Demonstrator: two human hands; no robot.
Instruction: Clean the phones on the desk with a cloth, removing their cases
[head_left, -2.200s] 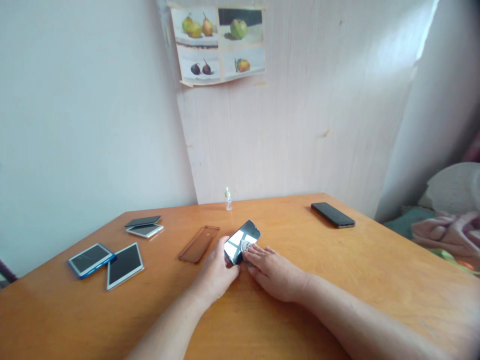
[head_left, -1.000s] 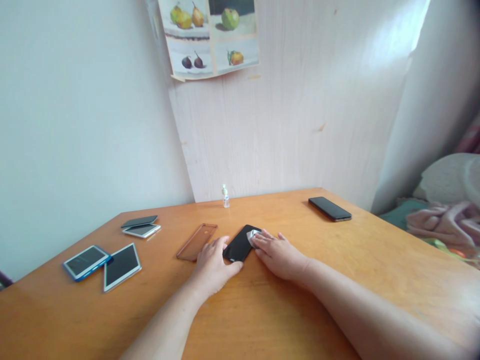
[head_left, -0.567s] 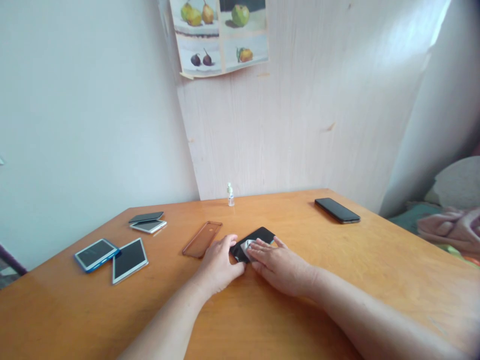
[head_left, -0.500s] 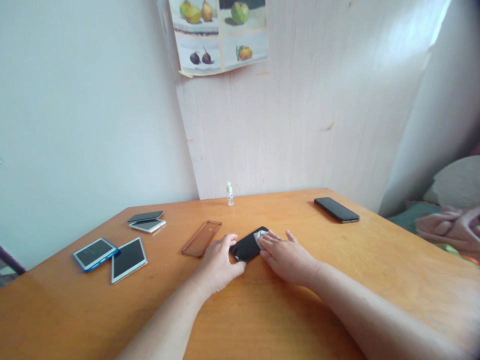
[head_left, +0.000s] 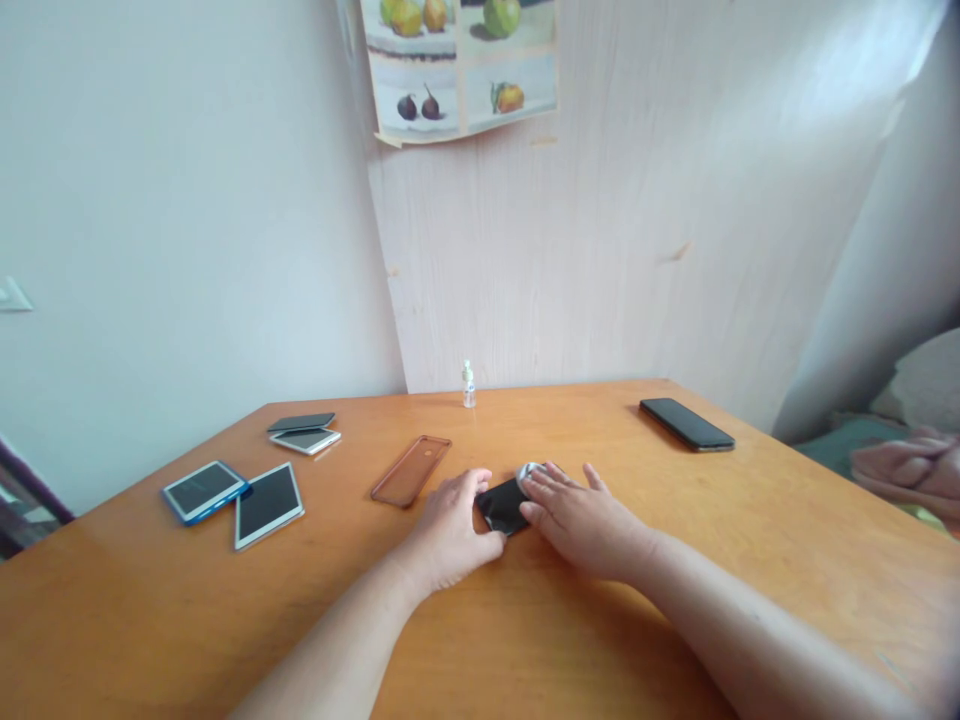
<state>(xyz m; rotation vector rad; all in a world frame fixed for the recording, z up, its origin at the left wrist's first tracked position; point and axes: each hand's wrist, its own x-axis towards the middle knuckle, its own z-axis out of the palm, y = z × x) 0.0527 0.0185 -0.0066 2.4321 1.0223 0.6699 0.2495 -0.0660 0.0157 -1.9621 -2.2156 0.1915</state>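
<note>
The phone (head_left: 501, 508) lay face up on the desk (head_left: 465, 650), between the two hands, its screen black and glossy, with a pale streak of reflected light at the near end. A crumpled white cloth (head_left: 527, 474) sat on its far part. The left hand (head_left: 450, 525) curved about the near left end, thumb and fingers spread apart on either side; whether they gripped the edges, I could not tell. The right hand (head_left: 589, 520) was palm down, its fingers stretched out over the cloth, the outermost one standing away from the rest; I could not tell whether the thumb pinched the cloth.

The desk was smooth orange-brown wood. Just beyond the left hand lay a clear reddish case (head_left: 411, 472); a small clear bottle (head_left: 469, 390) stood upright near the back edge. A blue-edged tablet (head_left: 204, 491) overlapped a white tablet (head_left: 268, 505) at left, and a dark phone (head_left: 686, 424) lay well apart at right. Behind rose a pale wall (head_left: 187, 180) and a whitish panel (head_left: 600, 250).

The fruit poster (head_left: 465, 80) was cut off at the top, and the bedding (head_left: 915, 470) at the right edge. The right hand hid the phone's right side and part of the cloth.
</note>
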